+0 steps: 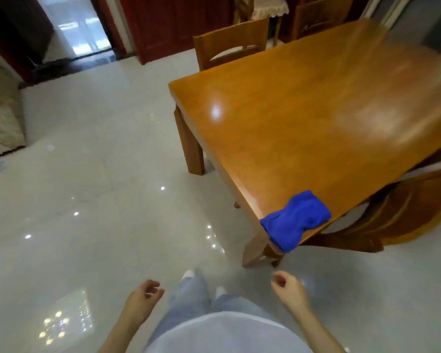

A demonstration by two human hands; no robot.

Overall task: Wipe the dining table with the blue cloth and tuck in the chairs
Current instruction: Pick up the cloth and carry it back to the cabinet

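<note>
Stock as I read it from the head camera:

- Dining table (316,123), one: orange-brown wood with a glossy top, filling the right half of the frame. I count two legs plainly, both on its left side.
- Blue cloth (294,220), one: bunched on the table's nearest corner, lower right of centre. Part of it lies on the top and part hangs over the edge above the near leg. Neither hand touches it.
- Chairs, three counted, all wood.
  - The first chair (232,44) is at upper centre, its back just beside the table's far left edge.
  - The second chair (321,19) is at the top right, behind the far end.
  - The third chair (405,212) is at the lower right, its curved back close against the table's right edge.
- Left hand (144,299), one: bottom centre-left, fingers loosely curled, holding nothing, hanging over the floor.
- Right hand (287,286), one: bottom centre-right, fingers loosely curled and empty, below the cloth and apart from it.
- Floor (87,200): pale glossy tiles with light spots.
- Small lace-covered table (270,7), one: top edge.
- Doorway (79,26), one: upper left.
</note>
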